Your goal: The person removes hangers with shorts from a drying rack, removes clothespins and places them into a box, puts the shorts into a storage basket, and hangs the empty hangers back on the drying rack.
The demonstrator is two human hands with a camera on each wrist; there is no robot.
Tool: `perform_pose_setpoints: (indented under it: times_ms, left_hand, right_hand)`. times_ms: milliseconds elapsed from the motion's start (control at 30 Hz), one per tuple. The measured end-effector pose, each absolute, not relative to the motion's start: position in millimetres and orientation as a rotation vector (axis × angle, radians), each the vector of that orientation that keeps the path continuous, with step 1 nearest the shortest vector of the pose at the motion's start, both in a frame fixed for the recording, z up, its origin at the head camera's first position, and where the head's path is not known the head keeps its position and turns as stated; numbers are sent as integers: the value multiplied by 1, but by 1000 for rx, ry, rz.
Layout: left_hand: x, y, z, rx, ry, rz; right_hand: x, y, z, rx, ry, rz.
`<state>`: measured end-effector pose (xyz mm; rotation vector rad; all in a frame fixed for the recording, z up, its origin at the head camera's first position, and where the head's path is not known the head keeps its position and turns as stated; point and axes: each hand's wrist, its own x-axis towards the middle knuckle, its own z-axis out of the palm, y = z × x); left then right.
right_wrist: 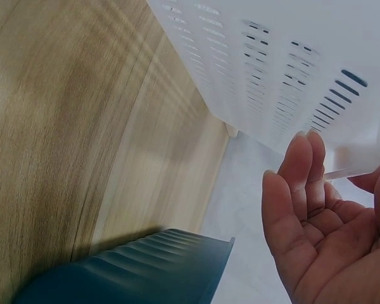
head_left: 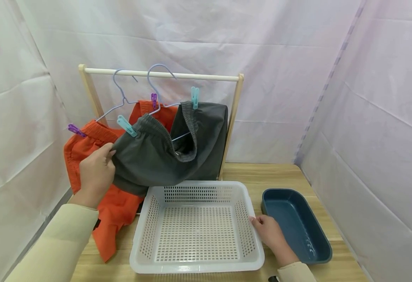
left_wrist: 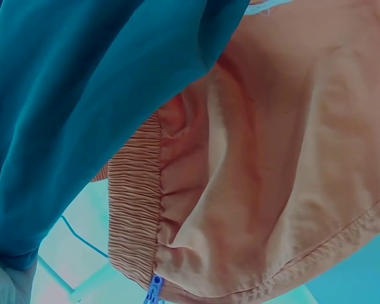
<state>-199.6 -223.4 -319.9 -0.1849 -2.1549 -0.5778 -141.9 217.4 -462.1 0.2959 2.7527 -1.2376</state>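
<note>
Dark grey pants (head_left: 149, 160) hang from a pale purple hanger (head_left: 159, 80), fixed at the elastic waist by two light blue clothespins (head_left: 195, 98). My left hand (head_left: 95, 172) pinches the left side of these pants and holds the cloth out. In the left wrist view the same pants (left_wrist: 82, 120) look teal, and only a bit of the hand shows at the corner. On the right, my right hand (head_left: 269, 233) grips the rim of a white perforated plastic basket (head_left: 256, 250), thumb over the edge and fingers beneath, as the right wrist view shows.
Behind the grey pants, orange pants (head_left: 110, 215) hang on another hanger (head_left: 122, 98) with purple clothespins (head_left: 76, 130), one leg reaching the wooden table (head_left: 262, 172). A wooden rack (head_left: 206, 76) carries both hangers. A dark blue tub (head_left: 294, 223) stands right of the basket.
</note>
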Motion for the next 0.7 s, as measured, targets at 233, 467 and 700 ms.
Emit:
perform_pose_setpoints:
  times_ms: [233,467,700]
  left_hand:
    - [-195,-226,-323,-189,-2122,-568]
    - [-189,-229,-325,-211,-2080,-569]
    - [-182,-228,-326,-221,-2081,-545]
  right_hand:
    - [-142,219,-462,300,2751,-1241]
    - [-142,219,-462,309,2748,-1232]
    - [-143,219,-462,338,2723,-1226]
